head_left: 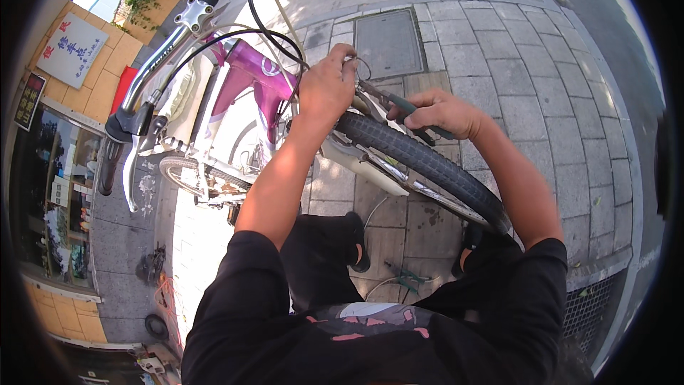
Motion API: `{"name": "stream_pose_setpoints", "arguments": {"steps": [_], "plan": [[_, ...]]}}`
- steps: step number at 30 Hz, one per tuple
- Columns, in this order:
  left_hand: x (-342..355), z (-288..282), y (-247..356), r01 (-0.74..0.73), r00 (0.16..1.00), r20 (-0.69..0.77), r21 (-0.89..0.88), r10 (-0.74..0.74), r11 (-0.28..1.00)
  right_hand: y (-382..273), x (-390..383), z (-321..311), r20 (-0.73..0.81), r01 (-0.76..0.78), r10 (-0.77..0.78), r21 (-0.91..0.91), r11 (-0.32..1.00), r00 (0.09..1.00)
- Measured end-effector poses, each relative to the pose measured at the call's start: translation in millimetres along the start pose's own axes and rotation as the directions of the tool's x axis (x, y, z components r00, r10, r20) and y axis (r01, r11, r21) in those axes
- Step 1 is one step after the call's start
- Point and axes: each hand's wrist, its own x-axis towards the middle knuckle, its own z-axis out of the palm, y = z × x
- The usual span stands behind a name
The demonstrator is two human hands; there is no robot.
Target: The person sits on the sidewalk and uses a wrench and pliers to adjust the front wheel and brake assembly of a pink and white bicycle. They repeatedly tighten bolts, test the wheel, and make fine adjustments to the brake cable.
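A bicycle with a purple frame (pixel 246 78) stands in front of me, its front tyre (pixel 427 160) pointing back toward my legs. My right hand (pixel 452 115) is closed around the green handles of a pair of pliers (pixel 406 105). The pliers' jaws reach left, above the wheel, close to the fingers of my other hand. There my left hand (pixel 329 85) has its fingers pinched at a thin cable (pixel 368 68), which curls out in a small loop. What exactly the jaws touch is too small to tell. A pale mudguard (pixel 363 167) hangs beside the wheel.
Handlebars (pixel 160 57) with a brake lever (pixel 130 175) and black cables rise at the left. A green-handled tool (pixel 406 278) lies on the paving between my feet. A metal cover (pixel 388 43) is set in the ground ahead; a drain grate (pixel 588 310) lies right. A shopfront (pixel 53 199) stands left.
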Motion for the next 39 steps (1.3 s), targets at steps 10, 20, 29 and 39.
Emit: {"name": "stream_pose_setpoints", "arguments": {"steps": [10,20,29,39], "plan": [[0,10,-13,-0.005,0.999,-0.044,0.033,0.007,0.999,-18,-11,13,0.020,-0.088,0.088,0.005,0.996,0.996],[-3,12,-20,-0.004,1.000,-0.024,-0.036,0.003,0.999,2,-29,-3,-0.104,0.051,-0.051,0.005,0.999,0.993],[-12,4,-16,0.139,0.989,0.089,-0.244,-0.121,0.960,-1,-17,8,-0.358,0.116,-0.116,-0.019,0.993,0.926],[-1,-19,-38,0.322,0.858,0.507,-0.660,0.086,0.679,-27,-52,20,-0.535,0.316,-0.287,-0.040,0.948,0.795]]}}
